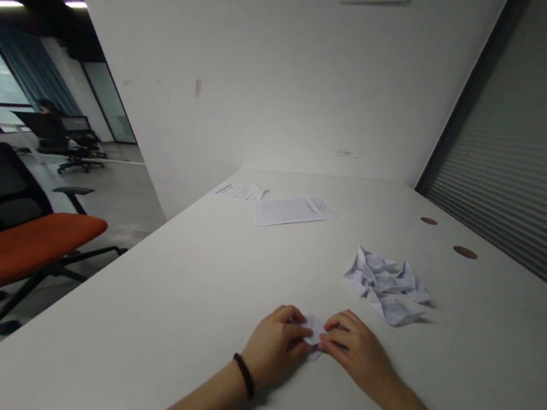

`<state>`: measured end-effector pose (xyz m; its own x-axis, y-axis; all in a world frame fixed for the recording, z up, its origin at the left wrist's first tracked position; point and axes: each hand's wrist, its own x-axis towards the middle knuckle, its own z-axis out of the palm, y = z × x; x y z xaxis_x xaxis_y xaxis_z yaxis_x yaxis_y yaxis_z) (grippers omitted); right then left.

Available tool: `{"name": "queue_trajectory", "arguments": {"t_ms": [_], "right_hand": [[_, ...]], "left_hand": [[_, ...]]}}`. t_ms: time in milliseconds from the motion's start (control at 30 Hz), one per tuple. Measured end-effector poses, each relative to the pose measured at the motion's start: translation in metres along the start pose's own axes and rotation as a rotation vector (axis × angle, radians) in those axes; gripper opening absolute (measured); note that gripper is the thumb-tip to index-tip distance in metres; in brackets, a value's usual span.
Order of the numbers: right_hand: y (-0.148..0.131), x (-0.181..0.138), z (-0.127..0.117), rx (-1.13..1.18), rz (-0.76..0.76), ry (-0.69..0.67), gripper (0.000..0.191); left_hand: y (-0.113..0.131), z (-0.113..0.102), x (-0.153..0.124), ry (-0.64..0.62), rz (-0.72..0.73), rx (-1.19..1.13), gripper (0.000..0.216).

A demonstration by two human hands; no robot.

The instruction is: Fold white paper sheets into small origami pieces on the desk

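A small piece of folded white paper (315, 330) is held between my two hands, low over the white table (177, 327). My left hand (280, 342), with a dark band (243, 376) at the wrist, closes its fingers on the paper's left side. On the right side, my right hand (355, 350) pinches the paper's edge with bent fingers. Parts of the paper are hidden behind the fingers, so its full shape does not show. Just beyond my right hand lies a loose pile of folded white paper pieces (387, 284).
Printed sheets (288, 212) lie farther back on the table, beside another marked sheet (239, 191) at the left edge. Two round brown spots (465, 252) mark the right side. An orange-seated office chair (31, 240) stands left of the table, and a person sits far behind.
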<state>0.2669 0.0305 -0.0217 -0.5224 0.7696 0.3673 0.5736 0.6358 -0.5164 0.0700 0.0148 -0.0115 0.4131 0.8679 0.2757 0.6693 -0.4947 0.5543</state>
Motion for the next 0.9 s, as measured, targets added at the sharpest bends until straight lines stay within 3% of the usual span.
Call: {"name": "queue_trajectory", "arguments": {"t_ms": [167,300,333,400,600,733,900], "right_hand": [[-0.005,0.002,0.005,0.085,0.122,0.034,0.022],[-0.003,0.003,0.014,0.131,0.269,0.068,0.005],[-0.002,0.003,0.015,0.133,0.291,0.064,0.01],[-0.002,0.003,0.017,0.099,0.281,0.045,0.017],[-0.006,0.002,0.016,0.01,0.18,-0.002,0.021],[-0.008,0.002,0.012,0.046,0.196,-0.041,0.019],[-0.012,0.002,0.007,0.115,0.235,-0.097,0.027]], "left_hand": [[0.0,0.002,0.004,0.03,-0.092,-0.12,0.019],[-0.003,0.006,0.007,0.085,-0.2,-0.236,0.01],[-0.004,0.007,0.007,0.096,-0.222,-0.284,0.018],[-0.006,0.008,0.008,0.092,-0.239,-0.369,0.028],[-0.005,0.012,0.006,-0.057,-0.297,-0.495,0.03],[-0.002,0.012,0.005,-0.064,-0.268,-0.397,0.032],[0.003,-0.002,0.005,-0.087,-0.208,-0.024,0.033]]}}
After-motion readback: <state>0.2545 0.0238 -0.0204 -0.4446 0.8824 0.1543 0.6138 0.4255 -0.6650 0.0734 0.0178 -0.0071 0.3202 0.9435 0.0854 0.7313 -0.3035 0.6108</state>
